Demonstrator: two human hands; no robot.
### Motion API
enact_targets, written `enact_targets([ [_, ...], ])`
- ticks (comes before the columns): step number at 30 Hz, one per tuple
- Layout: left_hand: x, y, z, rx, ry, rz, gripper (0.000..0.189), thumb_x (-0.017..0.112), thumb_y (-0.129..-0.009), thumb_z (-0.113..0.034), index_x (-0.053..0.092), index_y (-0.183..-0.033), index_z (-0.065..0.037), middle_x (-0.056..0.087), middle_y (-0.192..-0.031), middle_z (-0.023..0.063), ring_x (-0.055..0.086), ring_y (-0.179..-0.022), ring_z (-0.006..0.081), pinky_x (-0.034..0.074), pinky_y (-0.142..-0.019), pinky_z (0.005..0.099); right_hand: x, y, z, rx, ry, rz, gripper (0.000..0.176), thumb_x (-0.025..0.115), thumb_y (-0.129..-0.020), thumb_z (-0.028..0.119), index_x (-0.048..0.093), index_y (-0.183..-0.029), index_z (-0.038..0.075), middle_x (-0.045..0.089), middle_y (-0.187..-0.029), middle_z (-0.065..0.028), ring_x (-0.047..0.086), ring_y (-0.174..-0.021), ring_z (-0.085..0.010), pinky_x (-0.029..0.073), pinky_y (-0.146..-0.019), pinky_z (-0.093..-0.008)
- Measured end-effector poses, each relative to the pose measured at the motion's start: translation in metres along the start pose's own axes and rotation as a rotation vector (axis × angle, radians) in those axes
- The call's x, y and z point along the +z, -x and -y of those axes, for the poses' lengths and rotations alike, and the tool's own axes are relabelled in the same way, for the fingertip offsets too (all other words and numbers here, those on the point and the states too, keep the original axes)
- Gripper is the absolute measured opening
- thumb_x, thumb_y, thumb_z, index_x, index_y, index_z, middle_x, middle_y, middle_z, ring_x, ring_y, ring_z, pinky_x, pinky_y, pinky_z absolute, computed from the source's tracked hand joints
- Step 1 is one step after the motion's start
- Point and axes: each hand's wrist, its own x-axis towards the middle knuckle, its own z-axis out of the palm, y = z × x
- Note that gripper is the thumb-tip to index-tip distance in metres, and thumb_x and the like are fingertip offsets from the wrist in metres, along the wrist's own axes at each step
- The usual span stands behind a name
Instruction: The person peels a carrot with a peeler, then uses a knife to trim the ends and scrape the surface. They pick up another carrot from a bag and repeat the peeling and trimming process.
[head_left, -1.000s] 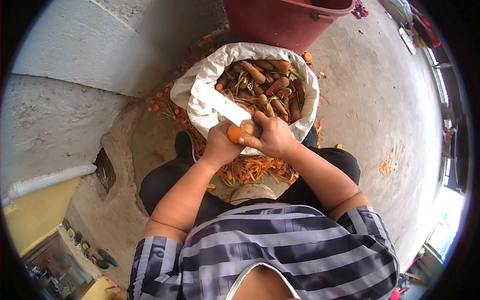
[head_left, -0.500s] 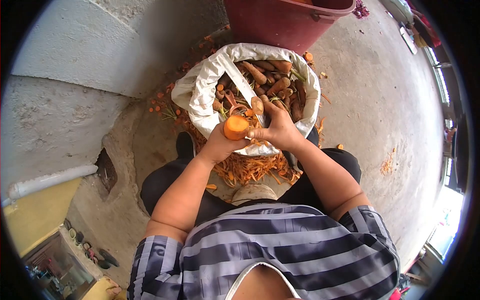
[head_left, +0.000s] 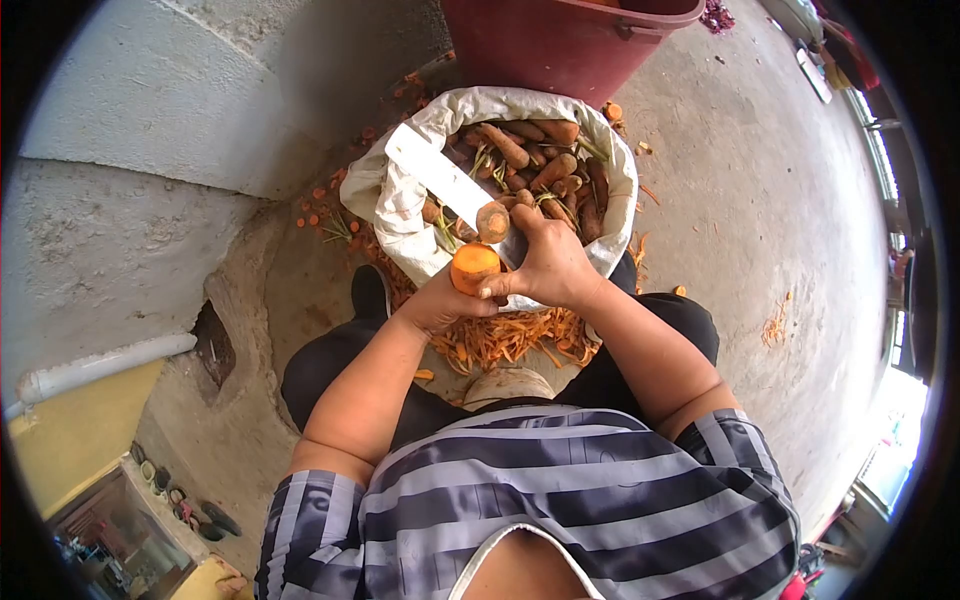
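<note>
My left hand [head_left: 445, 303] is wrapped round a thick carrot [head_left: 475, 265], whose flat, bright orange cut face points up. My right hand [head_left: 553, 262] grips a knife [head_left: 437, 180]; its handle is hidden in the fingers. The wide, pale blade slants up and to the left over the sack. A cut-off carrot end [head_left: 492, 222] with brownish skin rests at the blade, close to the right fingers. My right thumb touches the carrot's side near its cut face. Below both hands is an open white sack [head_left: 392, 200] with a rolled rim, holding several unpeeled carrots [head_left: 553, 172].
A dark red plastic tub [head_left: 560, 50] stands just beyond the sack. Orange peelings [head_left: 500, 337] are heaped between my legs, with more scraps around the sack. A rough wall [head_left: 110, 240] and a white pipe [head_left: 110, 365] are on the left.
The blade has swung up, its flat side now facing the camera, and the carrot end has shifted left and down with it. The reddish peeler seen in the sack is now hidden.
</note>
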Motion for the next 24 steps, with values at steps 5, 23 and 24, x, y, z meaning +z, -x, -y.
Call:
enact_targets([
  [5, 0.002, -0.005, 0.003, 0.056, 0.003, -0.066, 0.039, 0.061, -0.063, 0.003, 0.051, -0.1, -0.006, 0.053, -0.091, -0.0001, 0.052, -0.086, 0.0104, 0.044, -0.075, 0.0242, 0.01, 0.002, 0.001, 0.017, -0.1, -0.004, 0.08, 0.066, -0.053, 0.065, 0.052, -0.098, 0.0, 0.059, -0.07, -0.0201, 0.06, -0.07, -0.0337, 0.047, -0.065, -0.0402],
  [23, 0.016, -0.007, 0.006, 0.237, -0.177, -0.411, 0.032, 0.062, -0.069, 0.0, 0.053, -0.1, -0.002, 0.056, -0.093, 0.0017, 0.054, -0.082, 0.0102, 0.044, -0.072, 0.0238, 0.017, -0.001, 0.004, 0.112, 0.08, -0.131, 0.072, 0.061, -0.063, 0.062, 0.048, -0.098, 0.0, 0.058, -0.065, -0.0195, 0.06, -0.067, -0.035, 0.047, -0.06, -0.0426],
  [24, 0.018, -0.007, 0.006, 0.269, -0.156, -0.423, 0.032, 0.062, -0.069, 0.001, 0.053, -0.1, -0.002, 0.056, -0.093, 0.0019, 0.054, -0.081, 0.0102, 0.045, -0.072, 0.0238, 0.016, -0.002, 0.003, 0.11, 0.094, -0.125, 0.077, 0.063, -0.061, 0.062, 0.046, -0.101, -0.002, 0.058, -0.067, -0.0206, 0.059, -0.069, -0.0358, 0.047, -0.061, -0.0421],
])
